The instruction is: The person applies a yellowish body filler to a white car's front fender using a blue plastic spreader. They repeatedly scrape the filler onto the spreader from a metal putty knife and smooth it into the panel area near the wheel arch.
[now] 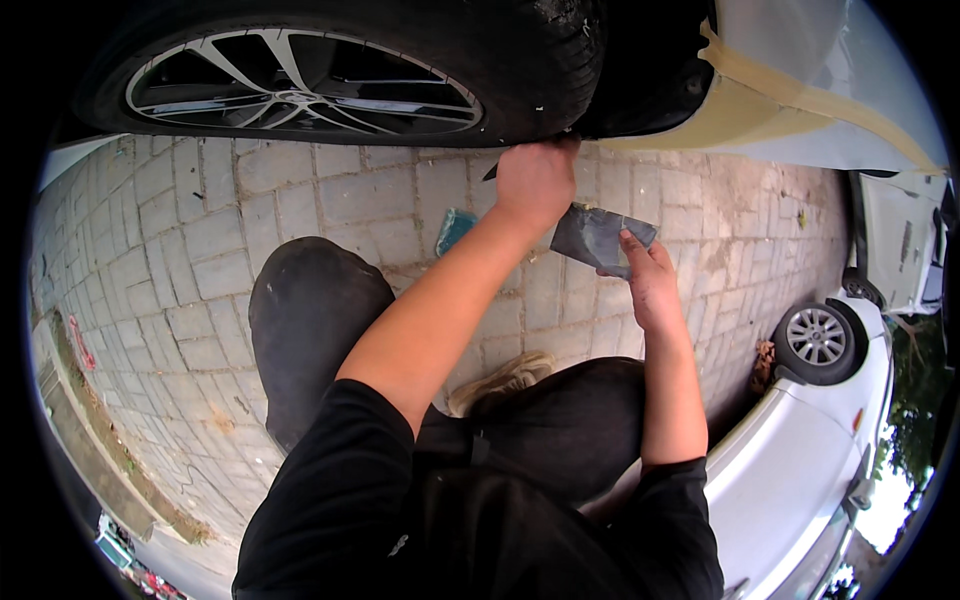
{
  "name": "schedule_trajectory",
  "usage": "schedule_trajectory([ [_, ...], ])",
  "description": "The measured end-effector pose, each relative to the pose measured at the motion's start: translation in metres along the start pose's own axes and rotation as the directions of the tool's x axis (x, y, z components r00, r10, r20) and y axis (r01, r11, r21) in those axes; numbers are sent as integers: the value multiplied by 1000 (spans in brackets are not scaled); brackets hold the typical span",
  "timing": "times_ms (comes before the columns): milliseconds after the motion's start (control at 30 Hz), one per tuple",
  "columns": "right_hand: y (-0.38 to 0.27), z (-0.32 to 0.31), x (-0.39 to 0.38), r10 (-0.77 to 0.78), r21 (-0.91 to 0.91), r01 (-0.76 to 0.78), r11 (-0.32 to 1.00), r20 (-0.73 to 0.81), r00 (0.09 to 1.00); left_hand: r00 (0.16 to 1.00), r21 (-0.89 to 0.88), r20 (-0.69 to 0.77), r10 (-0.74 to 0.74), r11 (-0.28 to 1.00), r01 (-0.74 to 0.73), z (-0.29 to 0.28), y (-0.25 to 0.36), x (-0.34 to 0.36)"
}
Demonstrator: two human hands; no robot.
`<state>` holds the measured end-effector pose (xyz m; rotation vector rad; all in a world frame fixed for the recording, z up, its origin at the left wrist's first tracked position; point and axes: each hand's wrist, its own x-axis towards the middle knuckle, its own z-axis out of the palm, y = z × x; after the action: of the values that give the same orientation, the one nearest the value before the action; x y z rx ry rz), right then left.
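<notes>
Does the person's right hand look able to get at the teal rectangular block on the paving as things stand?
Probably not directly: in this view the bare left forearm crosses between the right hand and the block, and that hand's grip holds a flat dark-grey plate.

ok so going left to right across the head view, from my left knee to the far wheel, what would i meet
left knee → teal block → left hand → grey sheet → right hand, holding the sheet's right end → far wheel
</notes>
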<state>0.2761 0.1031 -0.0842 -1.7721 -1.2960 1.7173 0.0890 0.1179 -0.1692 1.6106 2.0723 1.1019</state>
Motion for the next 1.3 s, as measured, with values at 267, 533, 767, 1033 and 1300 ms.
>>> schedule_trajectory([
  [267,6,-1,-1,26,-30,-27,999,-13,1000,999,7,1,-37,999,37,5,2,-1],
  [533,2,7,-12,-3,-52,4,999,20,1000,998,4,-63,27,1000,-27,18,2,-9],
  [767,3,3,-34,1,-42,-1,999,5,1000,999,30,-25,27,999,-26,10,-7,-2],
  [1033,16,-13,-81,38,-20,-39,999,-38,999,1000,49,-10,6,999,-6,9,1,2],
  [1300,20,-33,-73,10,-28,-12,1000,-81,997,1000,12,-8,9,1000,-9,16,-9,-1],
])
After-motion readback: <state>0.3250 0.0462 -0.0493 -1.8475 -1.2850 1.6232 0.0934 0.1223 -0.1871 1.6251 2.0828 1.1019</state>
